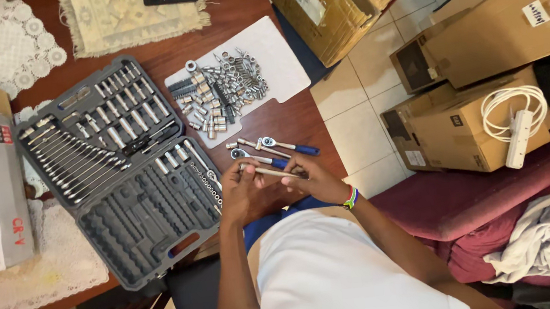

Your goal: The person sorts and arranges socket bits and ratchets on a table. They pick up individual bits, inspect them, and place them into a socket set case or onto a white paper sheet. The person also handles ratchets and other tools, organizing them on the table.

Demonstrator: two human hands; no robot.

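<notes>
Pinching a thin metal rod at each end, left hand and right hand held it level beside the open socket case.

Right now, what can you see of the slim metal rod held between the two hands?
The slim metal rod is a thin, straight, pale silvery bar, lying nearly level just above the brown wooden table. The left hand grips its left end, where a small knob-like tip shows; the right hand pinches its right end. Its surface detail is too small to tell.
</notes>
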